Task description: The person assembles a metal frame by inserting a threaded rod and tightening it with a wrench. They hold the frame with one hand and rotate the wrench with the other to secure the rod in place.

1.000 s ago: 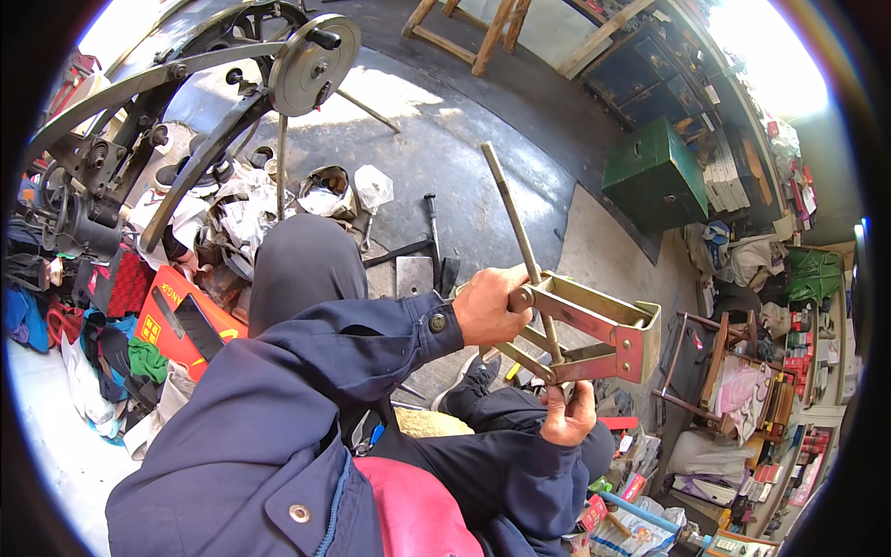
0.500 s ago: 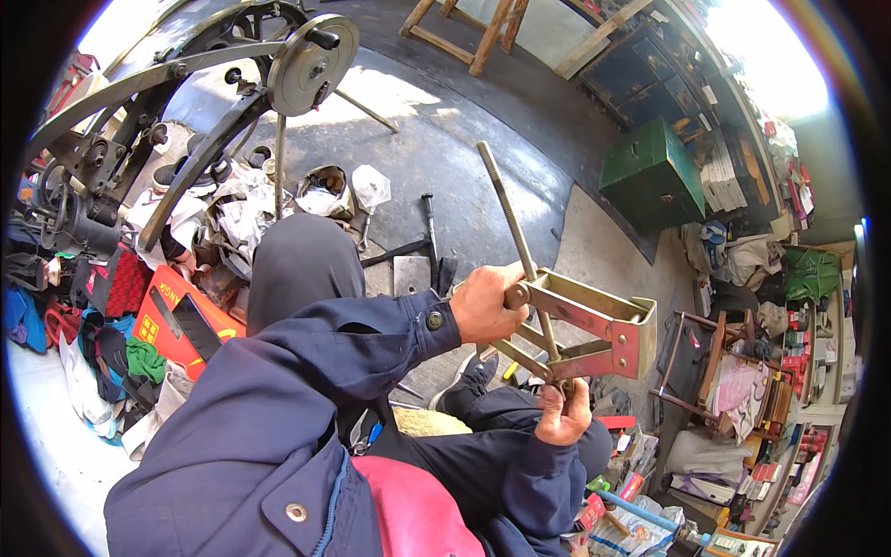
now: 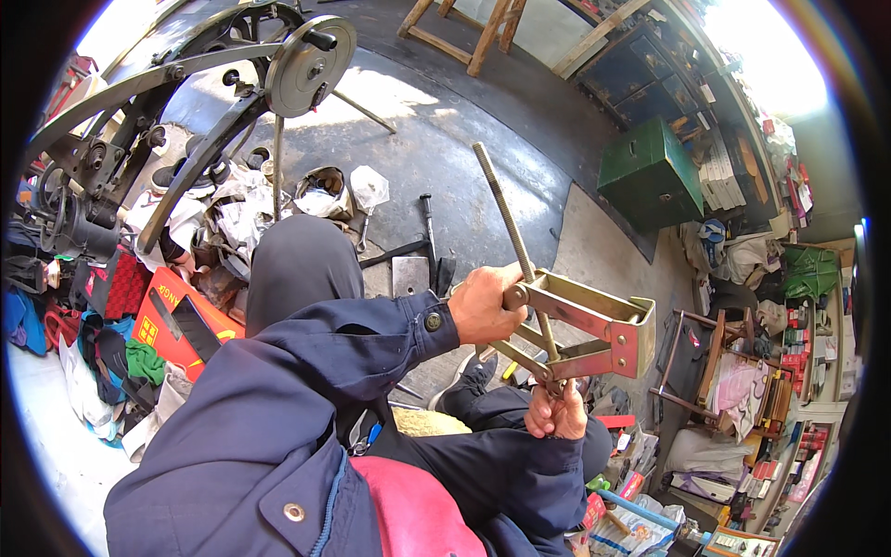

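A metal scissor jack [image 3: 594, 350], yellowish with a reddish tint, is held up in front of me, its arms partly spread. Its long threaded rod [image 3: 502, 209] runs through the frame and sticks out far beyond it, tilted up to the left. My left hand [image 3: 487, 304] is wrapped round the jack's left end, close to the pivot where the rod passes through. At the rod's near end, my right hand [image 3: 557, 411] pinches the jack with thumb and fingers. The exact part between those fingertips is mostly hidden.
A black machine with a handwheel [image 3: 312, 67] stands at the far left above shoes and cloth. A hammer [image 3: 428, 232] lies on the floor past my knee. At the far right sits a green box [image 3: 652, 174]; a folding chair [image 3: 710, 371] and crowded shelves are on the right.
My right hand has turned at the rod's near end, its fingers now curled lower and more to the left. My left hand and the jack stay nearly in place.
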### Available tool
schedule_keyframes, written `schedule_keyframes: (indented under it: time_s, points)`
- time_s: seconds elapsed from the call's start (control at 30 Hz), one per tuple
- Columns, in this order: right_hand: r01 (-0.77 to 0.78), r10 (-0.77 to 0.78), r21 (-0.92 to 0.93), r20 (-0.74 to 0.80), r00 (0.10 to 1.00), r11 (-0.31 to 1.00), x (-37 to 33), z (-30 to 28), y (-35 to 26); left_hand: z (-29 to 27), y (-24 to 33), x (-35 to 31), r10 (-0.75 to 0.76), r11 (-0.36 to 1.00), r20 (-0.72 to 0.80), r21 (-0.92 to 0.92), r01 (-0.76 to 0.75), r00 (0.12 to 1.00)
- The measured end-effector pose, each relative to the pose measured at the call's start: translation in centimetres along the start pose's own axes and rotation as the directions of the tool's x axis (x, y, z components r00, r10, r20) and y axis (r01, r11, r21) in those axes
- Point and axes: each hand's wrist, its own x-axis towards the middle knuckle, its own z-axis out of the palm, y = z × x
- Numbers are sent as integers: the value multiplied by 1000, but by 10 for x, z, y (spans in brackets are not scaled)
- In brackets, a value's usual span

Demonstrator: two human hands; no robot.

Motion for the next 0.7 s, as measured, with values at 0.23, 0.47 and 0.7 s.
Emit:
schedule_keyframes:
  time_s: [0.23,0.47,0.7]
  points:
    - [426,-721,-824,32,692,373,7,11,26,1,-6,2,12,997,10,79,-12,1000]
    - [260,-289,-329,-40,957,908,1,-6,19,1,-4,0,18,1000,0,18,-18,1000]
    - [-106,99,55,114,988,993,1,-15,5,0,-2,1,3,1000,15,9,-3,1000]
